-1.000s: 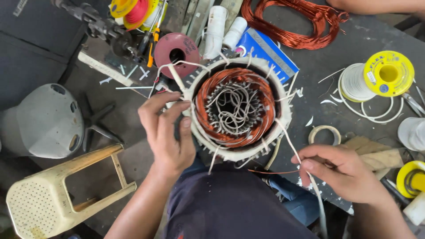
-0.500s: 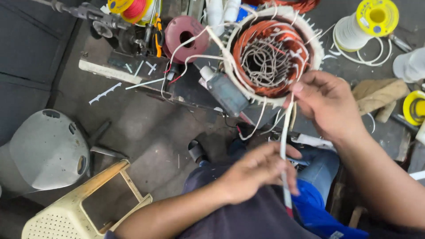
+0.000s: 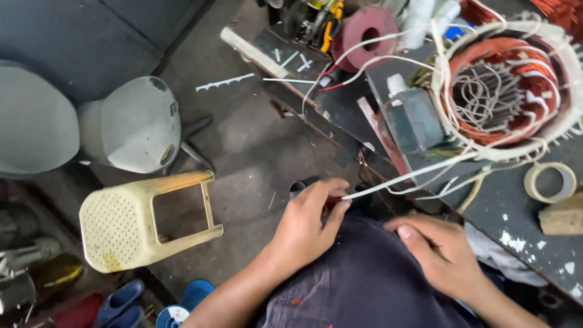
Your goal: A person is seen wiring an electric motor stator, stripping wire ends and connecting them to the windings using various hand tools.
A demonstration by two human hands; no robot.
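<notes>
1. A small blue package (image 3: 452, 29) peeks out at one o'clock, mostly hidden behind the white bottle (image 3: 418, 23)
2. No labels, signs or screens can be made out anywhere else in view

The big copper-wound stator (image 3: 510, 91) runs off the top and right edges, so its far rim can't be seen, and the wooden block (image 3: 562, 214) beside the tape roll (image 3: 549, 181) is cut by the right edge. The white sleeve's (image 3: 413, 175) near end vanishes under the left hand's (image 3: 306, 228) fingertips, so what they pinch is unclear. The right hand's (image 3: 440, 255) fingertips tuck behind the dark cloth (image 3: 364, 285), and the clutter (image 3: 36, 273) at lower left is too blurred to name.
</notes>
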